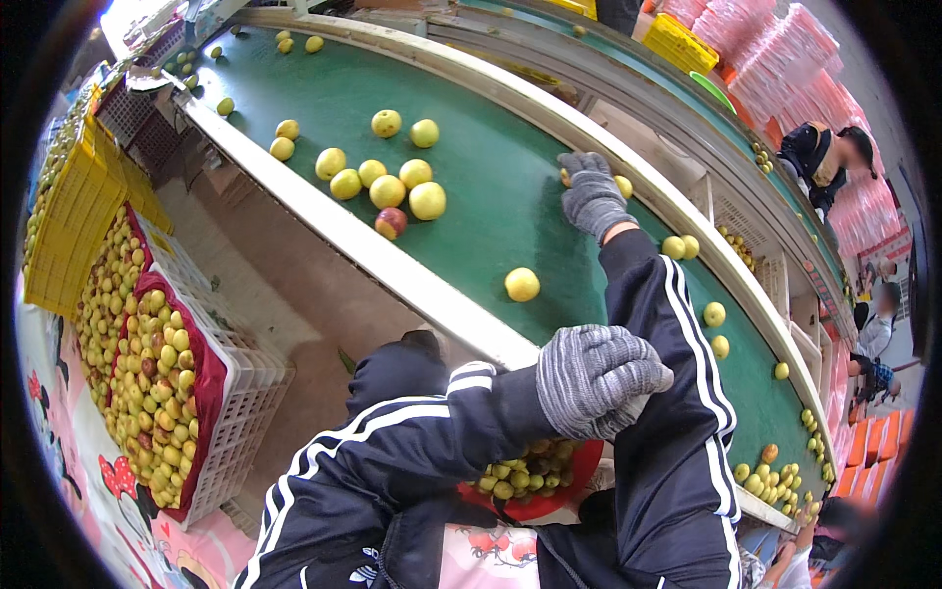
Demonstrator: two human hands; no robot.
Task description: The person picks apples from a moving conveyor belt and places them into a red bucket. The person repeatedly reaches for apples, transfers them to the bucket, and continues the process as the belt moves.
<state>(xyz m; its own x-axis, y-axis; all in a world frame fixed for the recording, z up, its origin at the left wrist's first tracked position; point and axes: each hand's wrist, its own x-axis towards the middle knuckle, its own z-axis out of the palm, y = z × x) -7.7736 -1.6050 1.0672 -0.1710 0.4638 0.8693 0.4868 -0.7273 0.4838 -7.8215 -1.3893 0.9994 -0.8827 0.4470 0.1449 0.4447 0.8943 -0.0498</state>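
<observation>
My right hand (592,195), in a grey knit glove, reaches over the green conveyor belt (486,213) near its far rail. A yellowish jujube (565,177) shows between its thumb and fingers; another jujube (623,186) lies against the hand's other side. Closer to my body, my left hand (603,383) is curled, knuckles up, in a striped grey glove above the near rail. Its palm is hidden, so whether it holds anything is unclear. One yellow jujube (522,284) rests on the belt between the hands. Farther left lies a loose cluster with one reddish-brown jujube (391,223).
White rails (353,258) edge the belt. Below my left hand sits a red-rimmed container (589,471) of jujubes. Full white crates (235,397) and yellow crates (73,221) stand at left. A second conveyor (662,88) runs beyond, with a person (817,158) beside it.
</observation>
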